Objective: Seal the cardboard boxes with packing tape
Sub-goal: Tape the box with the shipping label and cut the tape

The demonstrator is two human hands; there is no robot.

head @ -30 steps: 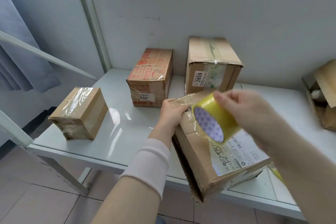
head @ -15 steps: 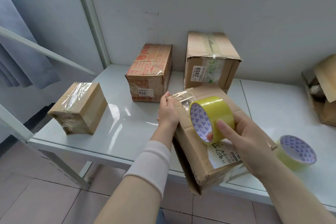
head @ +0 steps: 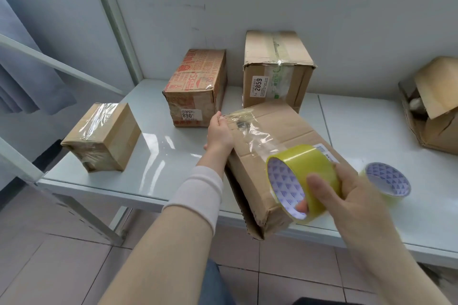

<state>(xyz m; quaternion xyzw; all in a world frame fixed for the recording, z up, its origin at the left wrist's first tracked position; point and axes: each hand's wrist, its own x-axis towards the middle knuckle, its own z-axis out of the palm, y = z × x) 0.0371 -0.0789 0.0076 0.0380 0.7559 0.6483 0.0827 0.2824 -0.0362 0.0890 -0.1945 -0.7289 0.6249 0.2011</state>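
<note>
A brown cardboard box [head: 285, 129] lies at the front edge of the white table [head: 161, 146], its near corner hanging over the edge. My left hand [head: 219, 131] presses the free end of a clear tape strip [head: 250, 131] against the box's far left corner. The strip runs back across the box top to a yellow tape roll [head: 301, 181]. My right hand [head: 347, 195] grips that roll, thumb across its outside and a fingertip inside its core, above the box's near right end.
A second tape roll [head: 387, 181] lies flat on the table to the right. A small taped box [head: 101, 136] sits far left, a red printed box [head: 195, 86] and a taller box [head: 275, 69] stand at the back, and an open box [head: 436, 104] lies at the right edge.
My right hand has pulled the roll toward me and to the right, drawing out a longer strip over the box top. My left hand has stayed on the far corner.
</note>
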